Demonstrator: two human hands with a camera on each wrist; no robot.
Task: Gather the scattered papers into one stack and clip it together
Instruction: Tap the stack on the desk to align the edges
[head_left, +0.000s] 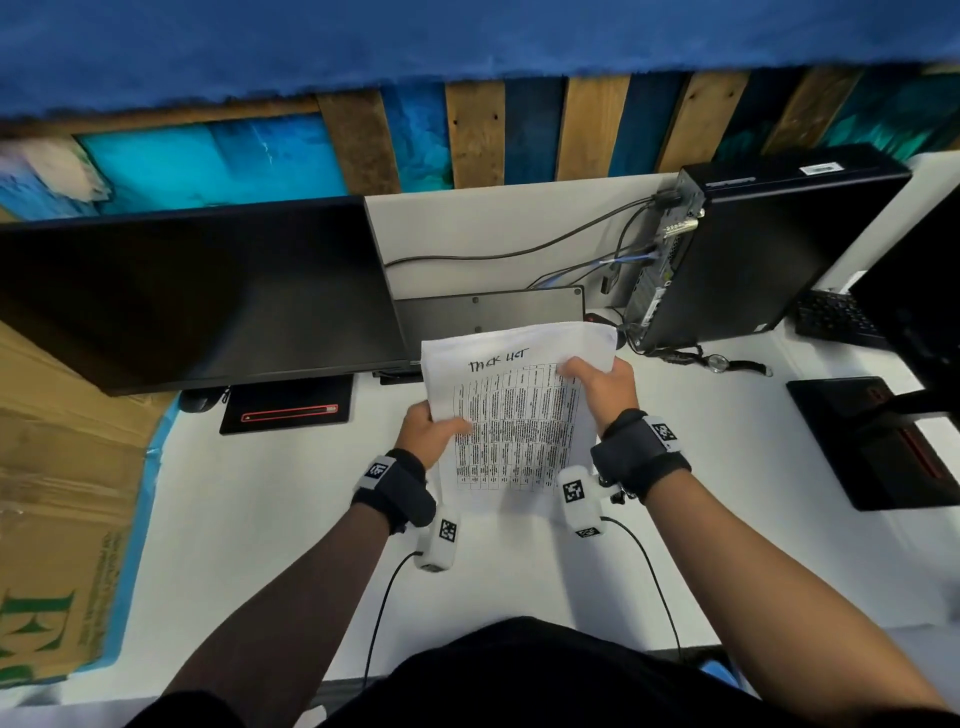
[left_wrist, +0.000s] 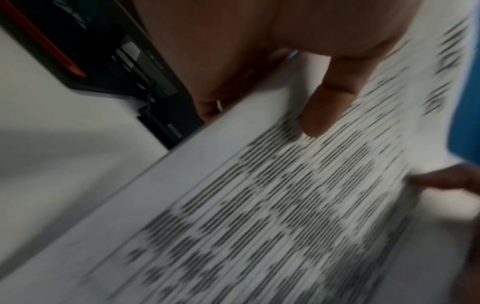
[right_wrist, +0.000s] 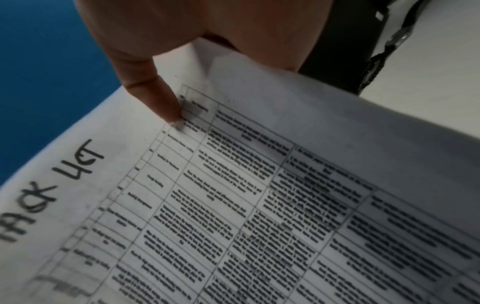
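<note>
A stack of white papers (head_left: 511, 415) with a printed table and a handwritten heading is held up above the white desk (head_left: 260, 519), tilted toward me. My left hand (head_left: 431, 434) grips its left edge, thumb lying on the printed face. My right hand (head_left: 597, 387) grips the right edge near the top, thumb on the front. In the left wrist view the thumb (left_wrist: 327, 102) presses the blurred papers (left_wrist: 259, 216). In the right wrist view the thumb (right_wrist: 155, 96) presses the top sheet of the papers (right_wrist: 233, 195). No clip is in sight.
A dark monitor (head_left: 197, 291) stands at left on its base (head_left: 288, 410), a keyboard (head_left: 488, 309) leans upright behind the papers, a black computer case (head_left: 753, 249) with cables at right, a wristwatch (head_left: 719, 364) beside it. A cardboard box (head_left: 62, 493) sits far left, another monitor base (head_left: 872, 441) far right.
</note>
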